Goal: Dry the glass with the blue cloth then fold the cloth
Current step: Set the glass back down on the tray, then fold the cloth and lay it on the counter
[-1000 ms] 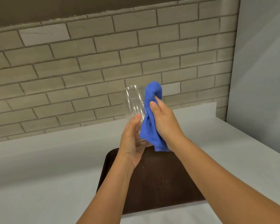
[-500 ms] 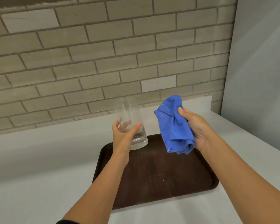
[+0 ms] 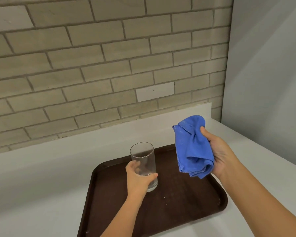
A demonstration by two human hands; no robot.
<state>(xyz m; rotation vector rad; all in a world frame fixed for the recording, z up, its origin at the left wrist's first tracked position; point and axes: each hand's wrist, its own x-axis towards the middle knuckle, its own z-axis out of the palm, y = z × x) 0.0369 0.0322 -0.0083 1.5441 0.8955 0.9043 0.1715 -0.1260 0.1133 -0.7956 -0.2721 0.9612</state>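
A tall clear glass (image 3: pixel 144 159) stands upright on the dark brown tray (image 3: pixel 181 202), near the tray's back left part. My left hand (image 3: pixel 138 179) is wrapped around the glass's lower half from the left. The blue cloth (image 3: pixel 192 147) is bunched up and held in the air above the tray's right side. My right hand (image 3: pixel 220 154) grips the cloth from the right, with the thumb pressed into its upper folds. Cloth and glass are well apart.
The tray lies on a pale grey counter (image 3: pixel 41 194). A beige brick wall (image 3: pixel 101 74) rises behind the counter's low backsplash. A plain grey wall (image 3: pixel 272 82) closes the right side.
The cloth has come off the glass and moved right. My left hand has lowered the glass from the air down onto the tray.
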